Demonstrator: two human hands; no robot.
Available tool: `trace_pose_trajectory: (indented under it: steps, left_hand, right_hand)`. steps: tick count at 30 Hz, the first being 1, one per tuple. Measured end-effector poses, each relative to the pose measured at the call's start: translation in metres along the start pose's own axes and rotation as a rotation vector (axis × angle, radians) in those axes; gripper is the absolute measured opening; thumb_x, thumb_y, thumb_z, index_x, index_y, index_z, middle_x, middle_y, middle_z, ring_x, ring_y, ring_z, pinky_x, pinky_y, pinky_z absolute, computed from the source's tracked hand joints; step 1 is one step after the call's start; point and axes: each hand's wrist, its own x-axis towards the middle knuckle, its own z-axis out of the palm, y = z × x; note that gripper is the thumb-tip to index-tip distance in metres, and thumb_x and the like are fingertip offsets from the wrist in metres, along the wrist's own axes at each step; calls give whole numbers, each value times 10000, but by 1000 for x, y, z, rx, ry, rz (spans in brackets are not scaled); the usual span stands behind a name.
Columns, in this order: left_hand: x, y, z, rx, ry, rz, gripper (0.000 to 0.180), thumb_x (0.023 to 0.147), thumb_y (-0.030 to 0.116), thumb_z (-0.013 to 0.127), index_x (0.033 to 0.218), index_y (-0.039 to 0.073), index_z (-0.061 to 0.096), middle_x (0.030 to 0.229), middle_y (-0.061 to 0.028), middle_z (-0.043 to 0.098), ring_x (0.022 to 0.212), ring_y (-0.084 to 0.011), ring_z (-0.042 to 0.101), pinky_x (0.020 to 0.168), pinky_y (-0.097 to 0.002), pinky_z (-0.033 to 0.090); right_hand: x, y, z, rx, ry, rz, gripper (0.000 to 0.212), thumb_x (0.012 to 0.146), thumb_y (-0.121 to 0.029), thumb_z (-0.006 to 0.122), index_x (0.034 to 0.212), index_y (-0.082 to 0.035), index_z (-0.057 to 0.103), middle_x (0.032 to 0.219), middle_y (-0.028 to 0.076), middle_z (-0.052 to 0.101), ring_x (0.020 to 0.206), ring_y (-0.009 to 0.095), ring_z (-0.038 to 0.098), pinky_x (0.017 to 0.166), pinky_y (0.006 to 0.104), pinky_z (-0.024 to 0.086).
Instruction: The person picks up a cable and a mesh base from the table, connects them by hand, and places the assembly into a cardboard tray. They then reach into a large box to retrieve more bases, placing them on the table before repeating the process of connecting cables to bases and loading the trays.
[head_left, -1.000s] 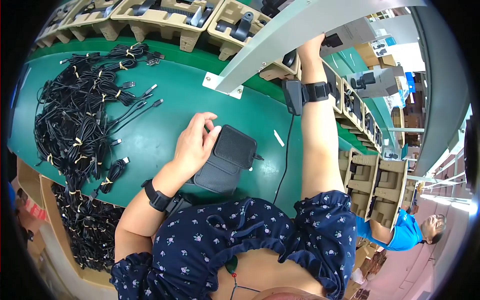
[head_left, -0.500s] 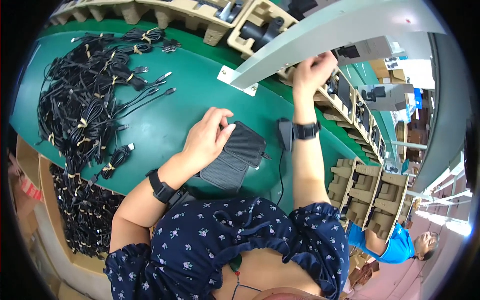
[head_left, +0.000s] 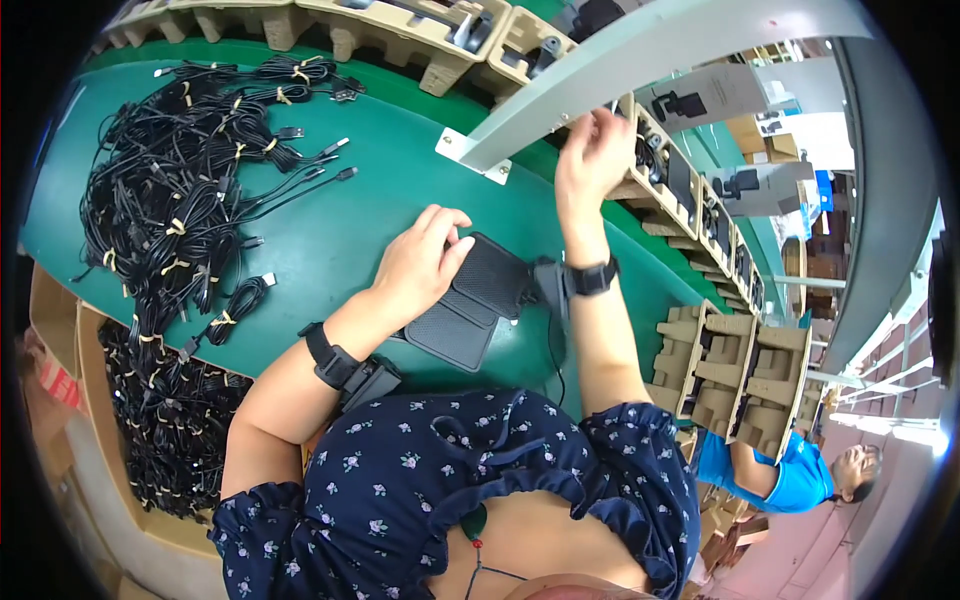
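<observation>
My left hand (head_left: 423, 258) lies loosely bent, thumb apart from the fingers, at the left edge of several flat black textured pads (head_left: 487, 270). It seems to hold nothing. Beyond the pads, my right hand (head_left: 592, 165) hovers at the near edge of the moulded cardboard trays (head_left: 668, 185), its fingers loosely curled and apart. Nothing shows in it, though part of the palm side is hidden. Some tray compartments hold flat black pads and dark parts. Both wrists wear black straps with a small black device (head_left: 549, 283).
A large heap of tied black cables (head_left: 190, 190) covers the table's left side. More cables (head_left: 165, 420) fill a cardboard box below. A grey metal post (head_left: 600, 75) rises from the table near my right hand. Stacked trays (head_left: 725, 370) and a person in blue (head_left: 765, 475) are on the right.
My right hand has drawn back to the left from over the trays, and its forearm has shifted left too. My left hand stays by the pads. The view has shifted slightly.
</observation>
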Motion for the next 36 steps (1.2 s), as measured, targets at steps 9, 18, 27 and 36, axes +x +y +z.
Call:
trace_pose_trajectory:
  steps: [9,18,27,36]
  left_hand:
    - [12,-29,12,-105,154,195,306,818,223,552,1052,37,491,976,-144,542,909,-256,532,799,-376,425]
    - [3,-35,12,-296,-68,-10,164,792,133,614,933,50,608,941,-63,633,870,-157,590,801,-289,471]
    - [7,-19,-1,-147,-51,51,183,737,196,604,856,59,625,850,-153,626,795,-343,594,718,-412,475]
    - [9,-13,4,-349,-85,-72,194,850,145,534,954,-8,477,673,-75,594,569,-188,582,548,-326,456]
  right_hand:
    - [-21,-164,-10,594,-590,-190,215,754,-198,644,886,-53,558,770,75,570,684,213,569,621,301,462]
    - [-15,-200,107,681,-949,-175,338,792,-295,654,950,-25,525,847,76,551,763,157,550,668,293,458]
    - [-6,-165,46,1369,-1172,452,155,857,-130,566,954,-57,470,799,31,524,752,110,529,704,245,443]
    - [2,-127,1,1290,-1119,527,281,890,-233,534,1059,-10,511,866,85,613,800,136,579,713,265,476]
